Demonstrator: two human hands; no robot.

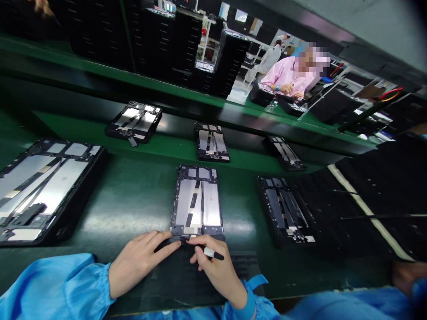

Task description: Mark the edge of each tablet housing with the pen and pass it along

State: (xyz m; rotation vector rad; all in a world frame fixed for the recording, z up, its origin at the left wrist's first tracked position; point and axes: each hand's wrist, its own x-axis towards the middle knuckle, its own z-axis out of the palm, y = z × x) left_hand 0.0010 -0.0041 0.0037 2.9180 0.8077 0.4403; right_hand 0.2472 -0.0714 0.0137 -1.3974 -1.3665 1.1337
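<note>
Hands [142,258] [216,269] at tablet [211,209], right holding pen [213,254]

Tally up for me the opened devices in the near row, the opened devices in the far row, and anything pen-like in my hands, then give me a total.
Opened devices in the near row: 3
Opened devices in the far row: 3
Pen-like tool in your right hand: 1
Total: 7

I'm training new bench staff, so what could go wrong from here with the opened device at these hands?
The pen-like tool tucked in the right hand could swing down and scratch the silver panels of the opened device. The exposed dark strips across it might snag if the left hand at its near edge slips forward.
</note>
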